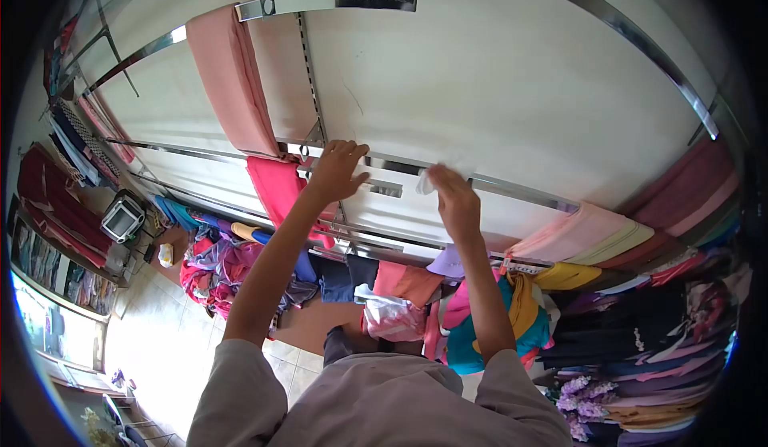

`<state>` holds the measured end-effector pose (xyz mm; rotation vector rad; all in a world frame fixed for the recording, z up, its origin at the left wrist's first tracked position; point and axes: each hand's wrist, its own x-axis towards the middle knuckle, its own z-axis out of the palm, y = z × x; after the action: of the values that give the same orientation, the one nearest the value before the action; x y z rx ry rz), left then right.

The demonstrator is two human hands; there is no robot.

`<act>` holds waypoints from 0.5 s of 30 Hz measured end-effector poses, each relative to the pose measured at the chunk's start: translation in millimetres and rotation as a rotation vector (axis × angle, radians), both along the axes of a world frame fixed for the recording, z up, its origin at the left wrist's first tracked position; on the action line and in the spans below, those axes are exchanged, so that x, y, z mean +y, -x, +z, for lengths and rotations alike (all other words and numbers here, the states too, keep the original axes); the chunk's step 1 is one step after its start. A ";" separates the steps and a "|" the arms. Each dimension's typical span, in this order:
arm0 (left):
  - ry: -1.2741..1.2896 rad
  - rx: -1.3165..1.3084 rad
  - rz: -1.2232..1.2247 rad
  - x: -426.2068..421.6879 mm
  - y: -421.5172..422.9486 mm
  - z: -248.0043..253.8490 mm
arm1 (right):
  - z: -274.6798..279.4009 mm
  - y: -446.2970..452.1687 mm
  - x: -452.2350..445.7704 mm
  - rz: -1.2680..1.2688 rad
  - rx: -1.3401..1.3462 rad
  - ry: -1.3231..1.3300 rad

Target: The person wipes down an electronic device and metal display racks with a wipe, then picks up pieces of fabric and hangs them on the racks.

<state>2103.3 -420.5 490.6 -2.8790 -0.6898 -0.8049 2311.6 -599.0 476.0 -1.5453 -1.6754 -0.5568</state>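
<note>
My left hand [340, 172] is at the horizontal metal rail [520, 192] on the wall, its fingers bent over the bar and the thumb below. Farther right along that rail, my right hand [456, 199] is raised with its fingers closed on a small white cloth [424, 183]. Motion blurs those fingertips and the cloth, which lies close against the bar. Left of my left hand, a salmon-pink folded fabric [228, 79] hangs from the upper rail. A bright pink fabric [276, 187] hangs below it.
A short metal arm [328, 0] juts out above. Folded pale pink fabric [552, 235] hangs at the right. Below lie a pile of clothes [216, 267], a plastic-wrapped bundle [392, 316] and teal fabric [472, 343]. Dark garments [616, 327] fill the right side.
</note>
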 end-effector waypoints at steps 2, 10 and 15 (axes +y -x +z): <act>-0.055 -0.042 -0.027 -5.5 8.8 -4.4 | 4.6 -9.1 4.5 -0.036 -0.115 -0.093; 0.001 -0.152 0.090 -22.3 -12.5 -10.6 | 9.4 -1.2 13.2 -0.113 0.009 -0.031; 0.021 -0.157 0.090 -20.0 -7.7 -10.3 | 12.9 29.0 53.4 -0.015 -0.032 0.043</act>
<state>2111.0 -440.5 480.4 -2.8017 -0.8413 -1.0253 2282.6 -545.5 488.9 -1.5885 -1.7117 -0.5590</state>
